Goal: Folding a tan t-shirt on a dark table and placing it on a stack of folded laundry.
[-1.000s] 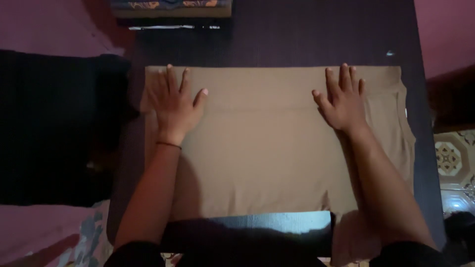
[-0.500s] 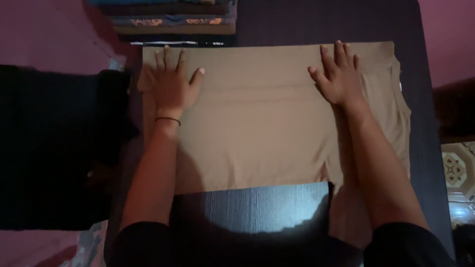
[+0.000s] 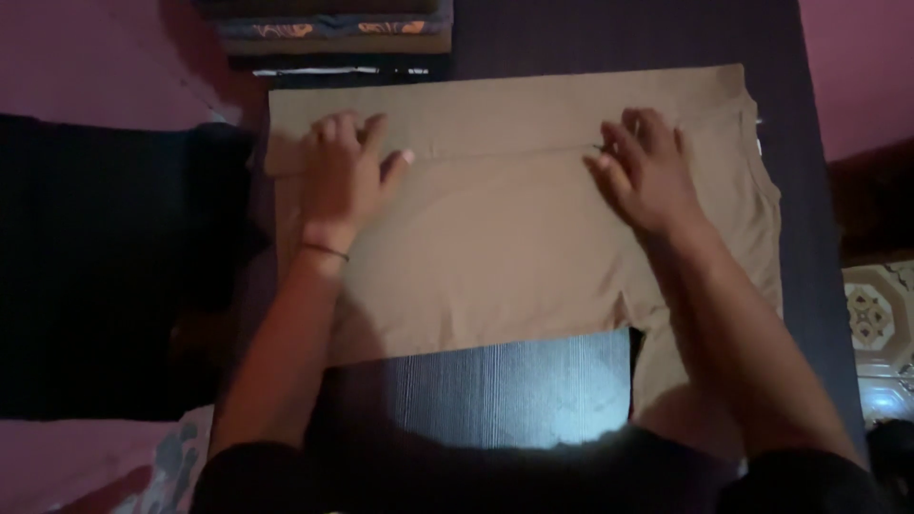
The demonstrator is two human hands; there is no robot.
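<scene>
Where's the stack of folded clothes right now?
In the head view, the stack of folded clothes sits at the far edge of the dark table, left of centre, just beyond the brown garment and beyond the left hand.

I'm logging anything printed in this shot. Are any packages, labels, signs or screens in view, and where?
None that I can make out.
Nearest thing: a stack of folded fabrics with orange-and-blue patterned edges, at the table's far edge beyond the brown garment.
</scene>
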